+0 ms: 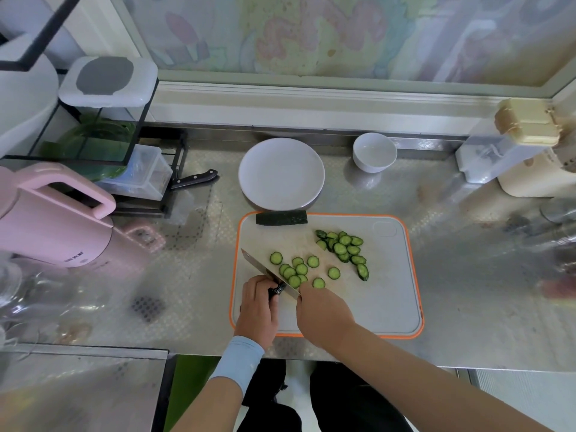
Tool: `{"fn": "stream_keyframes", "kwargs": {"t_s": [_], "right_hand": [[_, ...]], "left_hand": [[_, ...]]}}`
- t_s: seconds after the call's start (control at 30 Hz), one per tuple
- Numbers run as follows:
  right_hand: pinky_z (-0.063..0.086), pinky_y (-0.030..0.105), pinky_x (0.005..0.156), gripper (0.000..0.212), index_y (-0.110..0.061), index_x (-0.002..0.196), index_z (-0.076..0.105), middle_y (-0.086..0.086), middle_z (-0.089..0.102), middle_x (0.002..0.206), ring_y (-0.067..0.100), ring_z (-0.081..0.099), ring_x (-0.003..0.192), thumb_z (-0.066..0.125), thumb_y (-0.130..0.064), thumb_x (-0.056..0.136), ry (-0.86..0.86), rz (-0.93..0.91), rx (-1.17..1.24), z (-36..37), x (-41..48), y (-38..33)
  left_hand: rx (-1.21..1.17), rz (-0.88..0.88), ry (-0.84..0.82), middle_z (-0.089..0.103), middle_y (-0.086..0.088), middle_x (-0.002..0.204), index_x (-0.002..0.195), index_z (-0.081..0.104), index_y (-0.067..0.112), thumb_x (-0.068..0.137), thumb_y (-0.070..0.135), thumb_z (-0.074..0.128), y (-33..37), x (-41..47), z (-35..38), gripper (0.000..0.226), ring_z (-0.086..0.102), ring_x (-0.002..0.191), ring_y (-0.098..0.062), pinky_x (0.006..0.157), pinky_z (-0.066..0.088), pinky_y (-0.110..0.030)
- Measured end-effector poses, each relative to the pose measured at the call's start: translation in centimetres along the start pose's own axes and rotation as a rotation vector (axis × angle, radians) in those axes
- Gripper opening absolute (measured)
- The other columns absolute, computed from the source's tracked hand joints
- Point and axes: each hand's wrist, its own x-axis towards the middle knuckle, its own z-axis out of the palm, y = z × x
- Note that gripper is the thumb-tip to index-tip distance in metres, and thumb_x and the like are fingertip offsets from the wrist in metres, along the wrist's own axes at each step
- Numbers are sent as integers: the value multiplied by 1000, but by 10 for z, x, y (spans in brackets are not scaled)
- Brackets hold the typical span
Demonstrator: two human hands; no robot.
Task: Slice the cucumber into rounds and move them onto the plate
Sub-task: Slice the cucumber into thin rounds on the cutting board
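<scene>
Several cucumber rounds [296, 269] lie scattered on the orange-rimmed cutting board [386, 294], with a second overlapping row of rounds [344, 247] to the right. An uncut cucumber piece [281, 218] rests at the board's far edge. My left hand [260, 302] grips the black handle of a cleaver [265, 271], its blade laid flat beside the rounds. My right hand [321, 307] is at the blade's near end, fingers curled by the slices; what it touches is hidden. The white plate [281, 174] sits bare just beyond the board.
A white bowl [374, 152] stands right of the plate. A black-handled knife [194, 178] lies by a rack with containers at left. A pink kettle [53, 219] is at far left, a cream appliance [530, 169] at far right.
</scene>
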Motion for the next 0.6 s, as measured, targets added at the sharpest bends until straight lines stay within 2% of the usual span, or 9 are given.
{"fn": "stream_keyframes", "kwargs": {"t_s": [0.13, 0.27, 0.4, 0.5, 0.6], "right_hand": [[38, 30, 60, 11, -13, 106, 47, 2, 50, 82, 24, 47, 72, 40, -18, 99, -10, 32, 50, 4, 6, -3], [37, 30, 61, 13, -12, 108, 48, 7, 60, 90, 23, 46, 73, 39, -18, 100, -22, 20, 48, 2, 6, -2], [37, 30, 63, 16, -12, 108, 49, 8, 63, 96, 23, 45, 75, 37, -19, 101, -23, -1, 43, -3, 7, 0], [37, 31, 62, 17, -14, 104, 48, 6, 55, 85, 23, 46, 73, 34, -24, 102, 20, -23, 46, -7, 2, 1], [36, 32, 61, 15, -17, 99, 43, 1, 48, 78, 25, 45, 71, 33, -27, 102, 60, -49, 50, -10, -5, 0]], "left_hand": [[0, 4, -3, 45, 5, 113, 106, 54, 15, 90, 23, 43, -1, 0, -1, 22, 47, 103, -16, 88, 43, -24], [55, 76, 16, 53, 1, 110, 104, 63, 10, 89, 19, 48, -1, -1, -3, 22, 50, 102, -18, 91, 43, -26], [36, 75, 24, 53, 1, 110, 104, 64, 9, 88, 15, 49, 1, -1, -3, 23, 50, 104, -16, 92, 42, -21], [12, 39, 20, 48, 4, 113, 107, 60, 10, 89, 17, 46, 0, -4, -4, 24, 48, 104, -14, 94, 36, -13], [-11, 30, 39, 43, 5, 116, 111, 54, 15, 89, 19, 44, 0, -5, -1, 24, 47, 105, -14, 95, 36, -16]]}}
